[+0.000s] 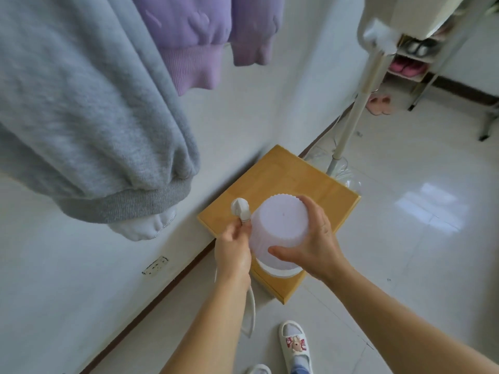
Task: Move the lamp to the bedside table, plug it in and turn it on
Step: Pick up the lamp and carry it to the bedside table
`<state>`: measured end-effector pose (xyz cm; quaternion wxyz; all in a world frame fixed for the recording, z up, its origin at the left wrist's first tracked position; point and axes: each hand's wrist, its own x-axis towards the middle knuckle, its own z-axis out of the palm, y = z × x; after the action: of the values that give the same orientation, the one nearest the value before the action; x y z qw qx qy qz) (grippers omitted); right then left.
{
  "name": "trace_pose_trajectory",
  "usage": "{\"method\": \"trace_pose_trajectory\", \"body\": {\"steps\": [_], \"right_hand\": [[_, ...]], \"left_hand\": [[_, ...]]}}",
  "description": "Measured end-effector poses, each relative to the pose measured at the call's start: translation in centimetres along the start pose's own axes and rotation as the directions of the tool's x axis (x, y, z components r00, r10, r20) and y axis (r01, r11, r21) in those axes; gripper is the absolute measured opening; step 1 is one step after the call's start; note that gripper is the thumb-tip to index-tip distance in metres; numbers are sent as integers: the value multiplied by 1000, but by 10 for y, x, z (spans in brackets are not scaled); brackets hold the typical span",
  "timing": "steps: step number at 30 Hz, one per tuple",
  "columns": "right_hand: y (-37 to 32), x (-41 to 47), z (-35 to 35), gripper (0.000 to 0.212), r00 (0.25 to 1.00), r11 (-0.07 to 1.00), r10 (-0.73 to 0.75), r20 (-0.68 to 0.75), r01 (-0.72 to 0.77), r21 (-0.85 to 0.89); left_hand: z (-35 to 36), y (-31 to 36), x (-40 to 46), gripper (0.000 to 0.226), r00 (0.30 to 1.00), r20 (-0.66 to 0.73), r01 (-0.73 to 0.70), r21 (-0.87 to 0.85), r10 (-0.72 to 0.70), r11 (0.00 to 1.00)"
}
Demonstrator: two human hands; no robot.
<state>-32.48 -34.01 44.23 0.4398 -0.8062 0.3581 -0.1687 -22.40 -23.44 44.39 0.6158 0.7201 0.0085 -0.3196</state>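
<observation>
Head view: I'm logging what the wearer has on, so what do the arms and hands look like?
Both forearms are bare as far as the frame shows, no sleeves in view. The left hand and right hand wear no gloves; no rings, watch or bracelet are visible. No markings can be made out.

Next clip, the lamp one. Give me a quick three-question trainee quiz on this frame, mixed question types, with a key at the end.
1. True or false: the plug is already in the wall socket.
2. Which hand has its grip on the lamp shade? A) left hand B) right hand C) neither
3. Fill in: the lamp base sits on the wooden ____.

Key:
1. False. The left hand holds the plug up beside the shade; the socket sits low on the wall, with nothing in it.
2. B. The right hand wraps the shade from the right side.
3. Bedside table.
</observation>
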Motion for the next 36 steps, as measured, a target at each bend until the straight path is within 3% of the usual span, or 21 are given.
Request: {"method": "trace_pose_trajectory", "body": {"steps": [9, 19, 23, 28, 36], "right_hand": [[-31, -89, -84, 101, 931, 997, 78, -356, -73, 29], [-12, -224, -200, 101, 719, 983, 179, -671, -156, 95], [12, -288, -250, 102, 602, 971, 220, -767, -207, 116], [47, -376, -321, 94, 463, 955, 269, -845, -242, 172], [100, -525, -435, 99, 293, 942, 271, -917, -276, 190]], "left_hand": [[39, 43, -81, 17, 924, 354, -193, 100, 147, 976], [135, 49, -227, 16, 661, 732, -346, 102, 165, 933], [184, 31, -296, 25, 558, 821, -359, 108, 120, 927], [251, -2, -394, 6, 451, 891, -344, 126, 46, 930], [356, -68, -555, 10, 292, 956, -352, 144, -38, 925]]}}
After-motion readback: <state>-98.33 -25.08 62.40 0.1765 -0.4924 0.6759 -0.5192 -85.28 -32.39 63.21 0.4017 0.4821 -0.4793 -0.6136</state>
